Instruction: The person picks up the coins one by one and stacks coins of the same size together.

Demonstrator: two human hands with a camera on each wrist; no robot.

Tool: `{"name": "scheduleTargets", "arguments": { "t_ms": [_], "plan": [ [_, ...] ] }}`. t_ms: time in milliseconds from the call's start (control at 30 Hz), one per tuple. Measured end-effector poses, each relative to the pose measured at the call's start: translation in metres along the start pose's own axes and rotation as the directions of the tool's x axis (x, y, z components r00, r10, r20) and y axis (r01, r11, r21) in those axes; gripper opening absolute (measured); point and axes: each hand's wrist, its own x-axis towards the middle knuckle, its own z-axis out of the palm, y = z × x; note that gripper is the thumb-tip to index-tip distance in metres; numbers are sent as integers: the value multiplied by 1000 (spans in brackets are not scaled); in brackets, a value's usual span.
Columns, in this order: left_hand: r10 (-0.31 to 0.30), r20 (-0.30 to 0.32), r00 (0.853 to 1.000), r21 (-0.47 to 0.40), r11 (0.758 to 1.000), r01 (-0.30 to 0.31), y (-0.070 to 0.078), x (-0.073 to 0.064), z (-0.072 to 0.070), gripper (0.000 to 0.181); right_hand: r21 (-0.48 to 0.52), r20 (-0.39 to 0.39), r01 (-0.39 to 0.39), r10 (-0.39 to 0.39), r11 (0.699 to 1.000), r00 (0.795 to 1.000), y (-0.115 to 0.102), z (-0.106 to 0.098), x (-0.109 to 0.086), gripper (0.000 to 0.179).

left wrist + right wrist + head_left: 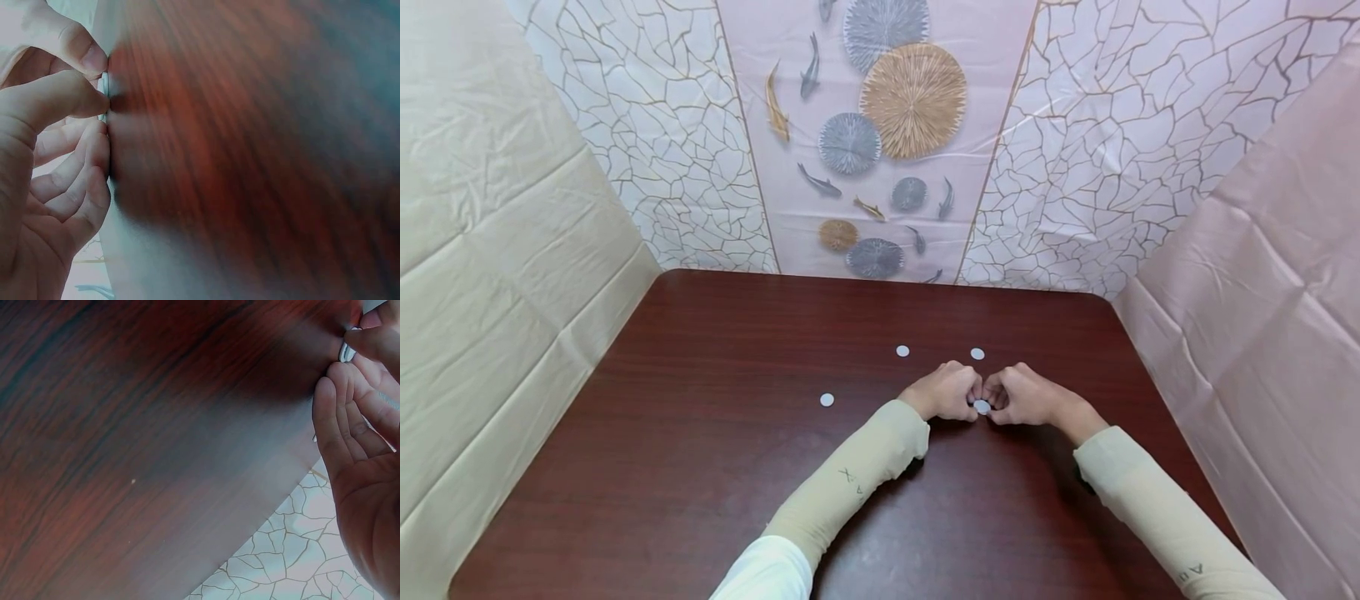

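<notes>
A small round white disc (982, 407) lies flat at the table, between the fingertips of both hands. My left hand (950, 392) pinches its left side with thumb and curled fingers. From the right, my right hand (1024, 395) pinches the same disc, thumb at the near edge. In the left wrist view, the left thumb (56, 97) covers part of the disc (105, 84), seen edge-on at table level. The right wrist view shows the disc (345, 351) with two layered edges, beside the right thumb; the other fingers rest along the table.
Three more white discs lie apart: one at left (827, 400), one farther back (902, 351), and one just behind the right hand (977, 354). The dark red-brown table (700, 483) has patterned cloth (880, 125) behind it and plain cloth walls at both sides.
</notes>
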Motion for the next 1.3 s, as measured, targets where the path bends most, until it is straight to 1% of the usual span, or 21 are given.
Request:
{"name": "scheduleTargets", "arguments": {
  "t_ms": [367,633,767,1067,1300],
  "plan": [
    [-19,13,1000,-47,999,19,0,0,2,12,23,13,-16,16,1000,1000,0,-1,0,18],
    [-11,5,1000,-54,998,11,-2,2,5,11,39,13,-10,9,999,1000,1,0,1,18],
    [-10,1,1000,-50,999,10,-2,2,4,11,34,11,1,-1,999,1000,0,0,1,18],
    [-13,12,1000,-70,997,13,-2,2,1,10,9,23,-8,7,1000,1000,-2,-1,0,15],
    [4,3,1000,-66,998,-4,-5,1,3,10,6,18,9,-9,1000,1000,-3,-1,-1,13]
  ]
}}
